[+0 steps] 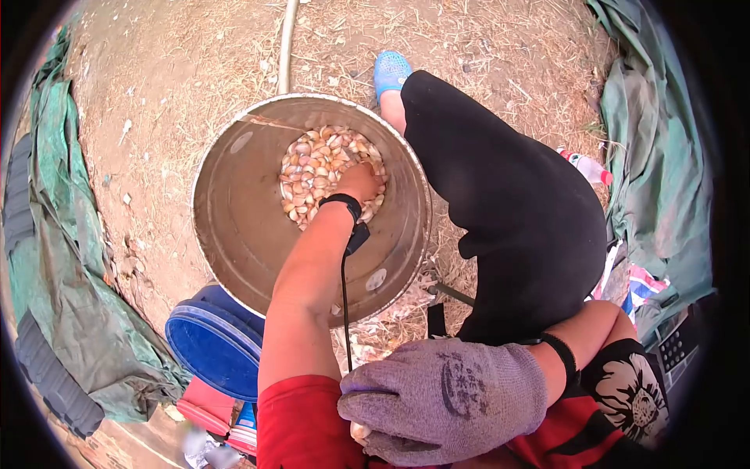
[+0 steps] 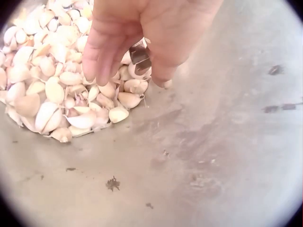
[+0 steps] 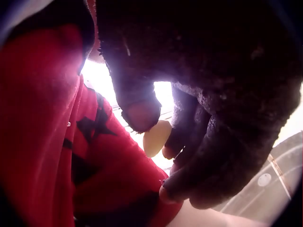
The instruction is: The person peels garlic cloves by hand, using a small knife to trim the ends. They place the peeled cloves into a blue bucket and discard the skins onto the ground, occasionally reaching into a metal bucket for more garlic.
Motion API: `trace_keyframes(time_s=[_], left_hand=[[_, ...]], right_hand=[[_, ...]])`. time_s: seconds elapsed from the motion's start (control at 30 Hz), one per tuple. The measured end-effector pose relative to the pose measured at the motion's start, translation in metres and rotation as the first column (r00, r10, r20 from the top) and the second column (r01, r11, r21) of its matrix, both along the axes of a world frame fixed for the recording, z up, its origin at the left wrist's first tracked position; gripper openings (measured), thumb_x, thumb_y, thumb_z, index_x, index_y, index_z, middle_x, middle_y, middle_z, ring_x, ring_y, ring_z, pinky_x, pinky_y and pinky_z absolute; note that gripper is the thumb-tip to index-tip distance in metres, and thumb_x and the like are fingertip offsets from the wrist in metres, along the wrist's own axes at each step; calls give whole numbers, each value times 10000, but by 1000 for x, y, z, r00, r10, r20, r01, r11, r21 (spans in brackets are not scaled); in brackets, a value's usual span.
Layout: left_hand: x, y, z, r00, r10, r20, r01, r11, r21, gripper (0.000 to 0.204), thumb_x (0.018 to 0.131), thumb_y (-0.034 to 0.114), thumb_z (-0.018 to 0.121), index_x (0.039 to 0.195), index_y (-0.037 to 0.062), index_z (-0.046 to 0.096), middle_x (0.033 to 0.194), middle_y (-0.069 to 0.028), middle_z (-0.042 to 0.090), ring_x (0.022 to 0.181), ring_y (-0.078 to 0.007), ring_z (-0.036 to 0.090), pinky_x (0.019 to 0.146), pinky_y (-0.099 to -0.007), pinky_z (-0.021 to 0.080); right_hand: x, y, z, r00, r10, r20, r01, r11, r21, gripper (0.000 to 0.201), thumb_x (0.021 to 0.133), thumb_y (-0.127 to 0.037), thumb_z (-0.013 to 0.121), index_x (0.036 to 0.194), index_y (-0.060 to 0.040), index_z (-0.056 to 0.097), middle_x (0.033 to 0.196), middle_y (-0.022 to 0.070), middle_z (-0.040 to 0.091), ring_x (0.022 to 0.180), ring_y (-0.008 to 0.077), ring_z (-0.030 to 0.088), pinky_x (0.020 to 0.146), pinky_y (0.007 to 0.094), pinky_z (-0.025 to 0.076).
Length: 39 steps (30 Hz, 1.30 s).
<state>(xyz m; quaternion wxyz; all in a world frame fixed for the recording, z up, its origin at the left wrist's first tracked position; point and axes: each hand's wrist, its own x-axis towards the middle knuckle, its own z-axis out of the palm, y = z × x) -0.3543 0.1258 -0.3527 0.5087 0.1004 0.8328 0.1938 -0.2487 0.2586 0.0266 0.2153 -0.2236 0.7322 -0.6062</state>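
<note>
Inside a large metal drum (image 1: 234, 187) lies a heap of garlic cloves (image 1: 308, 176). My bare left hand (image 1: 361, 181) reaches down at the heap's right side. In the left wrist view, its fingers (image 2: 102, 61) point down onto the cloves, with the thumb held apart from them. A small dark, shiny piece (image 2: 140, 57) shows in the gap between thumb and fingers. My right hand (image 1: 449, 399), in a worn grey-purple glove, is close to my body. It pinches a pale garlic clove (image 3: 157, 138) between thumb and fingers; bare fingertips poke out of the glove.
A blue lidded tub (image 1: 215, 348) stands by the drum's near left side. My leg in black trousers (image 1: 516, 187) and a blue clog (image 1: 391, 72) are to the right. Green tarps (image 1: 652, 156) edge the straw-strewn ground (image 1: 180, 78). A pole (image 1: 287, 47) meets the far rim.
</note>
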Motion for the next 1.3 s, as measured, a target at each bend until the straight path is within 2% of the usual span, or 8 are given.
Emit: trace_keyframes(time_s=[0.17, 0.3, 0.37, 0.47, 0.6, 0.8, 1.13, 1.3], left_hand=[[-8, -23, 81, 890, 265, 372, -291, 957, 14, 390, 941, 120, 547, 1329, 126, 587, 926, -119, 676, 724, -215, 695, 546, -345, 572], [14, -46, 198, 883, 354, 307, -410, 901, 141, 581, 940, 32, 544, 1486, 178, 412, 911, -117, 660, 686, -189, 673, 572, -334, 571], [36, -66, 243, 715, 546, 437, -692, 639, 335, 715, 946, 50, 582, 1559, 211, 250, 952, -113, 641, 762, -188, 674, 701, -327, 581], [78, -98, 293, 476, 548, 687, -867, 165, 469, 635, 936, 33, 600, 1509, 92, 330, 1034, -124, 660, 871, -205, 674, 787, -349, 572], [145, -109, 375, 432, 648, 627, -814, -20, 581, 419, 963, 119, 576, 1359, 57, 454, 1124, -148, 652, 1051, -224, 651, 927, -370, 529], [236, -116, 402, 426, 671, 607, -703, -177, 689, 347, 1022, 317, 492, 1268, 72, 488, 761, -40, 502, 584, -143, 475, 535, -276, 384], [323, -100, 396, 263, 895, 360, -631, -123, 766, 288, 992, 170, 504, 1251, 46, 515, 897, -91, 586, 597, -143, 502, 553, -307, 446], [336, -99, 383, 215, 896, 388, -628, -178, 758, 397, 1069, 396, 365, 1215, 58, 514, 667, -33, 467, 527, -118, 416, 498, -291, 379]], right_hand=[[13, -10, -3, 983, 61, 172, -23, 976, -216, 258, 852, -268, 656, 1007, -71, 595, 866, 123, 644, 656, 295, 637, 607, 380, 497], [8, -10, -1, 963, 137, 231, -57, 945, -323, 194, 855, -230, 658, 957, -68, 627, 761, 105, 635, 658, 287, 631, 626, 377, 500], [9, -12, -6, 965, 174, 198, -91, 925, -370, 246, 862, -203, 684, 1062, -68, 637, 801, 71, 658, 707, 181, 654, 683, 331, 521], [8, -15, -10, 922, 286, 262, -153, 889, -432, 266, 885, -160, 684, 1121, -49, 634, 878, 56, 678, 781, 122, 675, 738, 292, 537], [13, -27, -16, 759, 480, 441, -78, 739, -669, 234, 924, -148, 658, 1106, -5, 626, 946, 88, 692, 851, 174, 707, 754, 296, 552], [21, -45, -26, 756, 504, 417, -148, 753, -642, 268, 927, -191, 657, 1092, 9, 589, 944, 94, 669, 802, 194, 715, 672, 291, 578], [57, -76, -40, 685, 633, 361, -412, 745, -525, 337, 918, -252, 694, 1125, -2, 600, 992, 65, 667, 871, 135, 673, 752, 271, 535], [71, -89, -49, 682, 639, 355, -391, 729, -561, 326, 907, -225, 716, 1119, -2, 610, 1009, 78, 668, 863, 156, 688, 777, 294, 565]])
